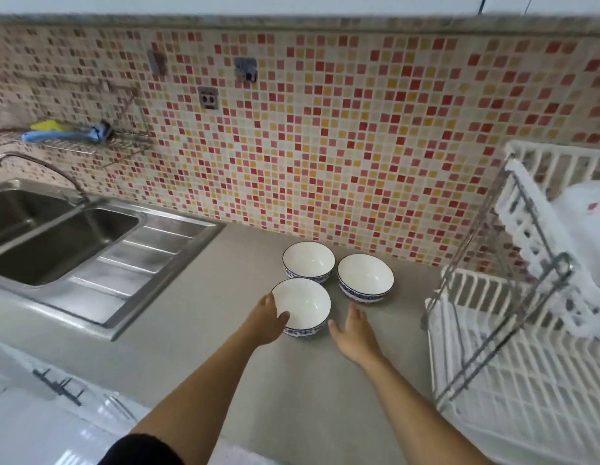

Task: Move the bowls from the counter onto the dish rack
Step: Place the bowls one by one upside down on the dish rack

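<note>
Three white bowls with blue patterned outsides stand upright on the grey counter (pixel 225 330). The near bowl (pixel 305 305) has my left hand (pixel 266 322) on its left rim, thumb over the edge. Behind it stands the back bowl (pixel 308 261), and the right bowl (pixel 365 278) is beside that. My right hand (pixel 354 333) hovers open just right of the near bowl, fingers spread, holding nothing. The white two-tier dish rack (pixel 513 380) stands at the right edge of the counter, with something white on its upper tier.
A steel double sink (pixel 67 243) with a drainboard and a tap (pixel 40 166) fills the left. A wall shelf (pixel 70 139) holds a blue brush and a yellow sponge. Mosaic tile wall runs behind the counter.
</note>
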`<state>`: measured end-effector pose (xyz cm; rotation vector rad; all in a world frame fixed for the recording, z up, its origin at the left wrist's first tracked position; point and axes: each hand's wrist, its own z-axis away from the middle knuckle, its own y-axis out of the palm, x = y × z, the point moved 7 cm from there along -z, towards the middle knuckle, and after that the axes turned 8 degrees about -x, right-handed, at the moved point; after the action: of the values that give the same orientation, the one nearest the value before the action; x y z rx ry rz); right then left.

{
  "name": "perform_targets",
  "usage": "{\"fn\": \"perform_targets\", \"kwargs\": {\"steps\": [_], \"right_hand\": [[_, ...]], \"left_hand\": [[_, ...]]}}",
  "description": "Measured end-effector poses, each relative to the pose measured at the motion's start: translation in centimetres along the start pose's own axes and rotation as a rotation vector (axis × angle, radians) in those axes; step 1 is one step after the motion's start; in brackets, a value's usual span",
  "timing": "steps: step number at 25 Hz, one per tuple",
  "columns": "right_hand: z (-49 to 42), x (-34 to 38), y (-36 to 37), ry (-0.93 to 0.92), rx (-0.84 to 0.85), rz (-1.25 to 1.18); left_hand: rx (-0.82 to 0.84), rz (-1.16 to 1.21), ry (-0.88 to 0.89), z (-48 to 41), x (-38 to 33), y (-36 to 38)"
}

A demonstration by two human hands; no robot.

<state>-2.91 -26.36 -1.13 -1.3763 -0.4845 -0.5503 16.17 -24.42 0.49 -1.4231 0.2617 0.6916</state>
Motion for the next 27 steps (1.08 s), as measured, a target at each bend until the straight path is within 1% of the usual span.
{"fn": "perform_targets", "kwargs": {"steps": [4, 8, 13, 15, 17, 20, 22, 24, 27], "right_hand": [[-4.2, -1.5, 2.3, 0.098, 0.042, 0.003], [-7.1, -1.9, 4.8, 0.189, 0.124, -0.076], [-8.6, -1.8, 6.9, 0.219, 0.160, -0.072], [-8.6, -1.8, 6.9, 0.230, 0.154, -0.079], [-7.9, -1.8, 6.9, 0.240, 0.155, -0.140], [-6.0, -1.7, 5.8, 0.211, 0.141, -0.192], [-4.1, -1.1, 3.9, 0.149, 0.086, -0.192], [-1.7, -0.3, 1.8, 0.086, 0.025, -0.276], [2.7, 2.0, -2.5, -0.053, -0.051, -0.414]], "left_hand": [[0.014, 0.000, -0.127, -4.8, 1.5, 2.5], [-0.016, -0.024, -0.228, -7.8, 3.1, 4.1], [-0.010, -0.168, -0.263, -9.4, 4.0, 4.3], [-0.017, -0.168, -0.264, -9.1, 3.9, 4.1], [-0.020, -0.147, -0.260, -8.2, 3.8, 3.9], [-0.037, -0.084, -0.253, -6.0, 3.0, 3.0], [-0.078, -0.034, -0.222, -3.8, 1.8, 1.5], [-0.139, 0.026, -0.158, -1.0, 0.2, -0.5], [-0.285, 0.142, -0.041, 3.6, -2.4, -4.4]]}}
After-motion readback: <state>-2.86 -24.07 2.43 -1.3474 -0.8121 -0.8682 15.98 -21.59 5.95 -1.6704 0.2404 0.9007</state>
